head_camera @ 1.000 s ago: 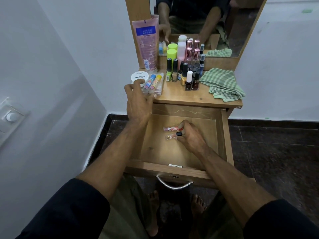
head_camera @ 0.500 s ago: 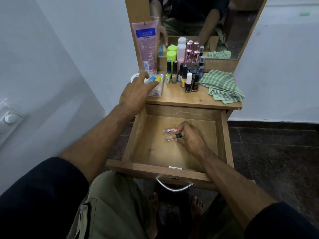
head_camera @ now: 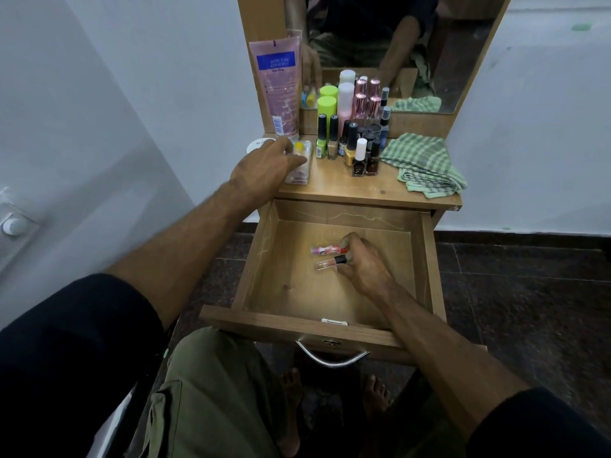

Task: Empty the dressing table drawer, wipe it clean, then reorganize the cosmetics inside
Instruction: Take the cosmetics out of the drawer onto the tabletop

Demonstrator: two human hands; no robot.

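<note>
Head view: tubes [head_camera: 327, 256] at right hand [head_camera: 363, 262].

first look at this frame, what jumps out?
The open drawer at centre, nearly bare, with the right hand on two small tubes lying on its floor. Above it, the table top is crowded with nail polish bottles, a tall pink tube leaning at the back left and a green checked cloth on the right. The left hand reaches onto a clear box at the top's left edge.
</note>
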